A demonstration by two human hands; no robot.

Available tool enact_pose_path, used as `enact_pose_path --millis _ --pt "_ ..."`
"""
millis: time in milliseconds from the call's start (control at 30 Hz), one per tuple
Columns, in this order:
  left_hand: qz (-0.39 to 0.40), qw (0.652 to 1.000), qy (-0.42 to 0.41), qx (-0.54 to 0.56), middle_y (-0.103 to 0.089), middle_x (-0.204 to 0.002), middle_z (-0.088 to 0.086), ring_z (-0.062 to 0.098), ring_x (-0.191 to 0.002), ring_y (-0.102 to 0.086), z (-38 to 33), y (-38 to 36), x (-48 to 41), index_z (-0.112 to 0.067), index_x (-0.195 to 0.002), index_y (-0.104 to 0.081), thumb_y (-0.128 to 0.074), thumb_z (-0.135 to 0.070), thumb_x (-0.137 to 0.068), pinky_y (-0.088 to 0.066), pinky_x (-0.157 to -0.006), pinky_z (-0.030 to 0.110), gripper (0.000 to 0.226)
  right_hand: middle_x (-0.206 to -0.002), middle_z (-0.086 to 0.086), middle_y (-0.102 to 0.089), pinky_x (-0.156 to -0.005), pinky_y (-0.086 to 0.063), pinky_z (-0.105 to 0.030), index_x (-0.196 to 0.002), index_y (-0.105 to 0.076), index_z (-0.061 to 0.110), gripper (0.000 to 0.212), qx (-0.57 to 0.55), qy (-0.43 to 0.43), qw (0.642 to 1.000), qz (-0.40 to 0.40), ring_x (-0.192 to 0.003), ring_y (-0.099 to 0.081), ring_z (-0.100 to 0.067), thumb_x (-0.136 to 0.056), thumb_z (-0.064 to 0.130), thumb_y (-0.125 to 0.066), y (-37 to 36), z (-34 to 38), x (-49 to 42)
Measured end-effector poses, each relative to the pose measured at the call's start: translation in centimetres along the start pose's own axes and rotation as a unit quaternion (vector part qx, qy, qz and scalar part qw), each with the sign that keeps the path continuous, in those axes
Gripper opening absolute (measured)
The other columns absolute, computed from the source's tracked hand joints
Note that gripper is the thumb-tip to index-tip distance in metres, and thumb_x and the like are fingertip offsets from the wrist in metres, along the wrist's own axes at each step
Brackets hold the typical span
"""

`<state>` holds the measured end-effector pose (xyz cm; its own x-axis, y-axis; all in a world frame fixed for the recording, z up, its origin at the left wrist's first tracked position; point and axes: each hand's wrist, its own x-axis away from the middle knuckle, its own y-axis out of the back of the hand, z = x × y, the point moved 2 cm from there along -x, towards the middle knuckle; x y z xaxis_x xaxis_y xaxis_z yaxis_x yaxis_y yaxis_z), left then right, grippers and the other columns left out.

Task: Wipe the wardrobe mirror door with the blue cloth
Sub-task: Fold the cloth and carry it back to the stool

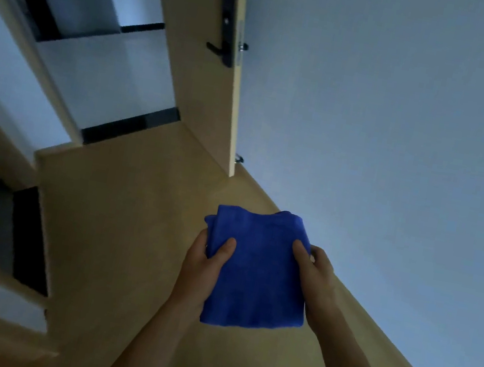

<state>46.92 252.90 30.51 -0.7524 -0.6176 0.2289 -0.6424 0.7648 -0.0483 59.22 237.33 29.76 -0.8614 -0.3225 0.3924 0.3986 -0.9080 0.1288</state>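
The blue cloth (258, 269) is held in the air in front of the person, above the wooden floor (118, 226) and near the pale wall (406, 114) on the right. It is folded into a thick, almost rectangular pad. The left hand (203, 270) pinches its left edge with the thumb on top. The right hand (314, 278) pinches its right edge in the same way. The fingers of both hands go under the cloth and are mostly hidden. The broad face of the pad is turned up to the camera. Its long axis seems to run from near to far, and the far edge points toward the foot of the open wooden door (200, 80) with the black handle (224, 30). I cannot tell which surface is the mirror door. To do this step well, I think the folds should stay flat and even. Then one hand can take the pad with a spread palm behind it, so that it presses evenly on the glass.
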Motion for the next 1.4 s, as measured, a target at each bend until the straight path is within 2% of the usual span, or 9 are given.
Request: enact_pose_path --millis 67,233,433,600,667,767,933,1133,1400 --pt "0.037 0.999 -0.002 -0.021 -0.076 -0.112 -0.004 0.015 -0.103 -0.073 0.3 -3.6 0.1 -0.025 -0.122 -0.063 -0.061 -0.027 -0.102 -0.058 -0.086 0.036 0.020 -0.114 0.007 -0.068 -0.095 -0.054 -0.046 -0.120 -0.057 0.028 0.027 -0.011 0.011 0.999 -0.029 -0.104 -0.066 -0.015 -0.098 0.043 -0.059 3.8 -1.2 0.9" --pt "0.134 0.989 0.008 -0.056 -0.076 -0.112 -0.001 0.018 -0.104 -0.073 1.7 -13.6 2.0 -0.024 -0.121 -0.063 -0.063 -0.025 -0.101 -0.058 -0.092 0.046 0.020 -0.117 0.011 -0.066 -0.085 -0.054 -0.034 -0.131 -0.046 0.037 0.034 -0.041 0.007 0.995 -0.093 -0.104 -0.065 -0.011 -0.099 0.041 -0.057 13.6 -4.3 4.1" --pt "0.248 0.964 0.023 -0.093 -0.076 -0.111 0.000 0.019 -0.104 -0.074 4.2 -26.3 7.4 -0.023 -0.120 -0.063 -0.064 -0.024 -0.100 -0.058 -0.094 0.052 0.020 -0.113 0.014 -0.064 -0.075 -0.051 -0.027 -0.134 -0.046 0.034 0.035 -0.061 -0.024 0.976 -0.207 -0.101 -0.064 -0.008 -0.101 0.044 -0.052 26.6 -9.0 9.4" --pt "0.338 0.933 0.018 -0.122 -0.076 -0.106 0.000 0.019 -0.100 -0.074 6.5 -35.4 13.0 -0.021 -0.116 -0.063 -0.063 -0.022 -0.101 -0.061 -0.087 0.044 0.015 -0.110 0.013 -0.067 -0.078 -0.054 -0.031 -0.131 -0.047 0.034 0.032 -0.071 -0.035 0.949 -0.304 -0.098 -0.066 -0.009 -0.101 0.043 -0.053 35.3 -12.9 15.3" --pt "0.385 0.913 0.013 -0.135 -0.076 -0.105 -0.002 0.018 -0.098 -0.074 7.1 -38.8 15.5 -0.021 -0.116 -0.062 -0.063 -0.023 -0.101 -0.061 -0.084 0.040 0.015 -0.108 0.013 -0.068 -0.078 -0.055 -0.032 -0.130 -0.048 0.034 0.030 -0.082 -0.036 0.932 -0.351 -0.097 -0.067 -0.009 -0.101 0.040 -0.054 38.4 -14.5 18.0" --pt "0.447 0.881 0.007 -0.155 -0.075 -0.105 -0.004 0.018 -0.098 -0.073 8.1 -42.9 18.5 -0.025 -0.116 -0.061 -0.065 -0.027 -0.100 -0.060 -0.088 0.047 0.017 -0.108 0.015 -0.069 -0.081 -0.056 -0.034 -0.128 -0.050 0.037 0.029 -0.094 -0.044 0.907 -0.409 -0.096 -0.067 -0.007 -0.100 0.040 -0.056 41.5 -16.4 21.6" --pt "0.564 0.805 0.008 -0.185 -0.074 -0.104 -0.010 0.013 -0.097 -0.073 10.2 -49.5 25.2 -0.026 -0.118 -0.060 -0.064 -0.028 -0.100 -0.059 -0.088 0.042 0.018 -0.104 0.016 -0.069 -0.077 -0.053 -0.029 -0.114 -0.054 0.043 0.018 -0.164 -0.077 0.834 -0.520 -0.094 -0.067 -0.004 -0.098 0.035 -0.057 44.8 -20.3 28.9" --pt "0.671 0.713 0.024 -0.202 -0.074 -0.107 -0.009 0.014 -0.100 -0.072 13.3 -56.1 31.9 -0.027 -0.120 -0.059 -0.064 -0.027 -0.101 -0.059 -0.090 0.043 0.020 -0.107 0.017 -0.068 -0.075 -0.050 -0.025 -0.124 -0.051 0.039 0.027 -0.199 -0.123 0.750 -0.619 -0.096 -0.065 -0.002 -0.098 0.035 -0.057 47.9 -23.6 35.0" --pt "0.770 0.600 0.032 -0.217 -0.073 -0.107 -0.014 0.007 -0.096 -0.072 15.4 -65.4 37.1 -0.031 -0.123 -0.057 -0.063 -0.028 -0.101 -0.059 -0.080 0.028 0.023 -0.109 0.018 -0.066 -0.072 -0.048 -0.021 -0.125 -0.050 0.041 0.027 -0.247 -0.157 0.656 -0.695 -0.096 -0.064 0.000 -0.100 0.034 -0.055 52.8 -25.5 37.5"
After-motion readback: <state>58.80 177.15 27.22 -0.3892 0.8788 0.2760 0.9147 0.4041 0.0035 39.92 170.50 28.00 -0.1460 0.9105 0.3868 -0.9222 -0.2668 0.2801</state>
